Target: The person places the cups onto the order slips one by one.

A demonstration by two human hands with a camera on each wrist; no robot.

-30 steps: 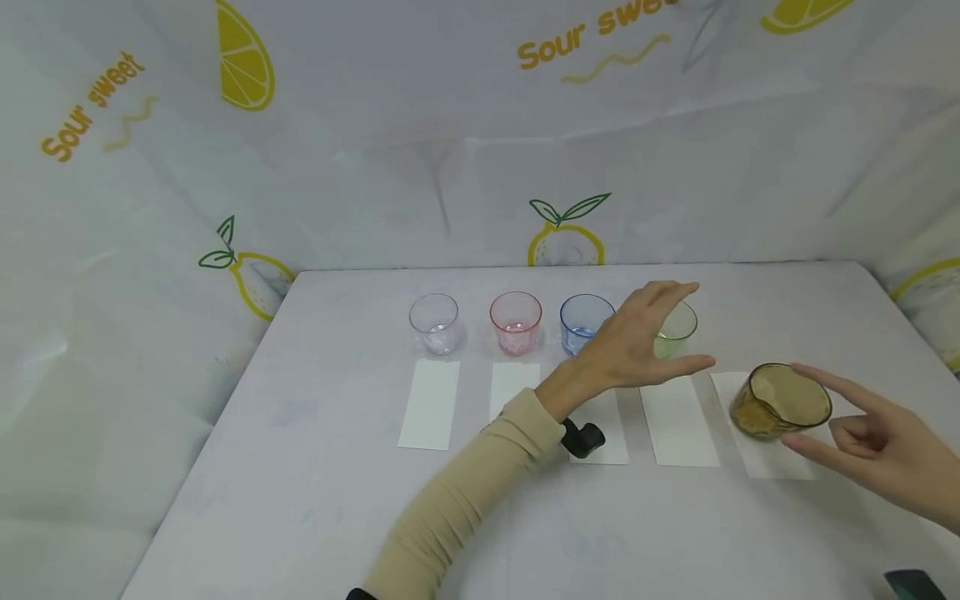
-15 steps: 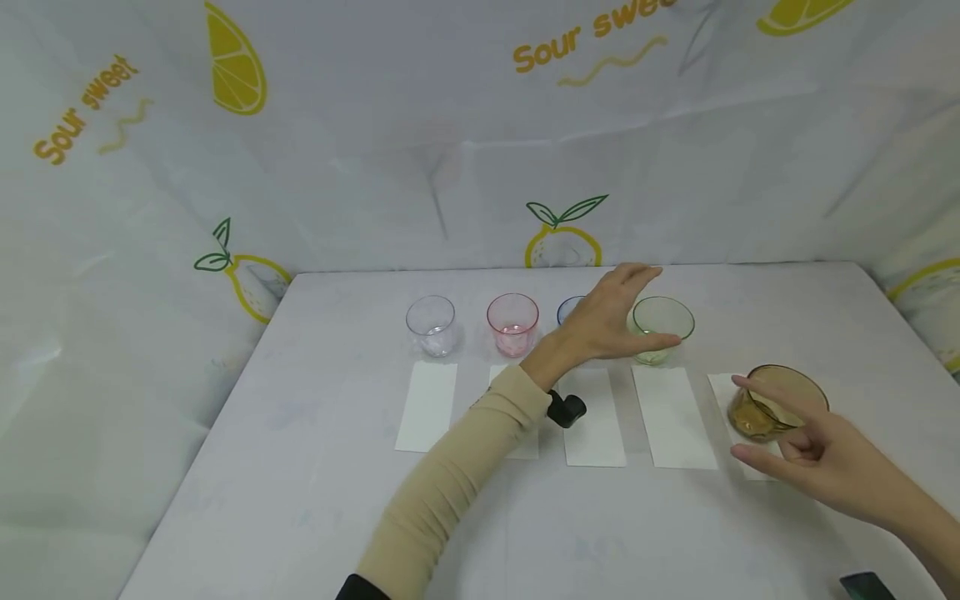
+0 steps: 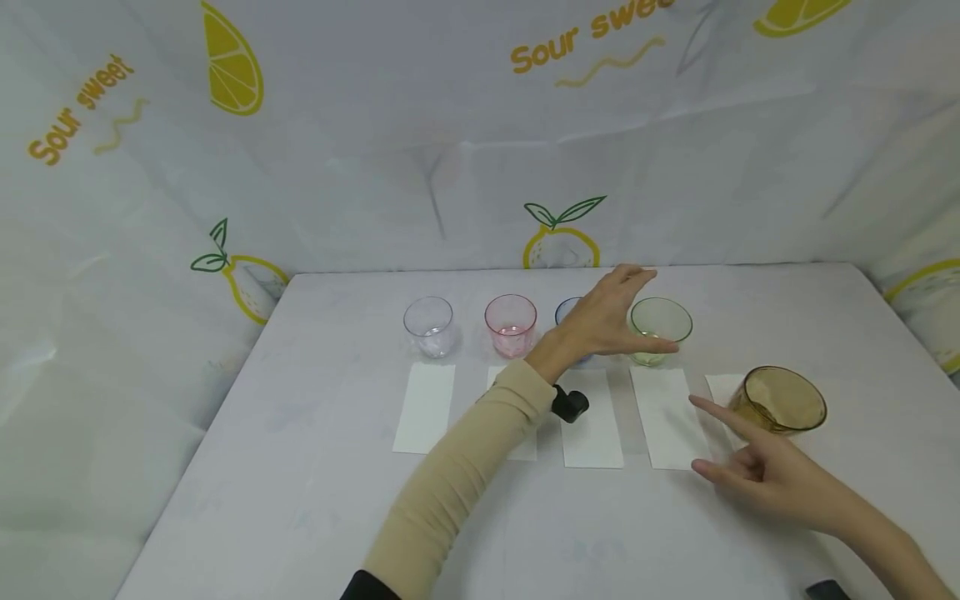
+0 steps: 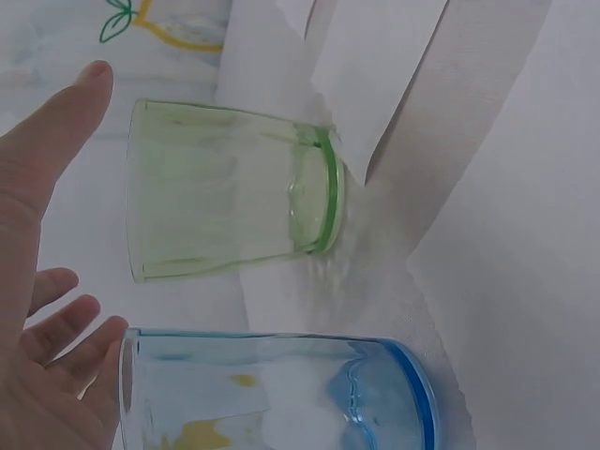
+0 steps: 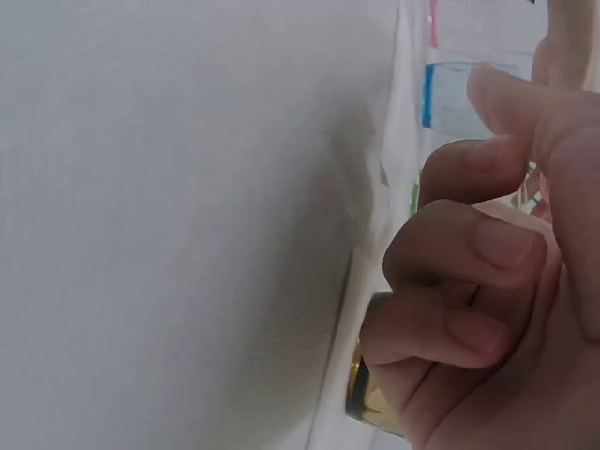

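Observation:
In the head view my left hand (image 3: 600, 321) reaches over the blue glass (image 3: 567, 308), partly hiding it. Its thumb and fingers are spread beside the green glass (image 3: 663, 313), gripping nothing. The left wrist view shows the green glass (image 4: 225, 192) upright and apart from the thumb; the fingers lie near the rim of the blue glass (image 4: 281, 394), and contact cannot be told. My right hand (image 3: 776, 479) hovers in front of the amber glass (image 3: 795, 400), index finger and thumb stretched out and the other fingers curled. Nothing is between them.
A clear glass (image 3: 430, 325) and a pink glass (image 3: 511, 321) stand further left in the same row. White paper strips (image 3: 423, 408) lie in front of the glasses; the amber glass stands on the rightmost strip (image 3: 722, 385). A dark object (image 3: 827, 590) shows at the bottom edge.
My left hand has moved left and slightly away from me, then nearly stopped. The right hand has left the amber glass, moving left and toward me. The glasses stay in place.

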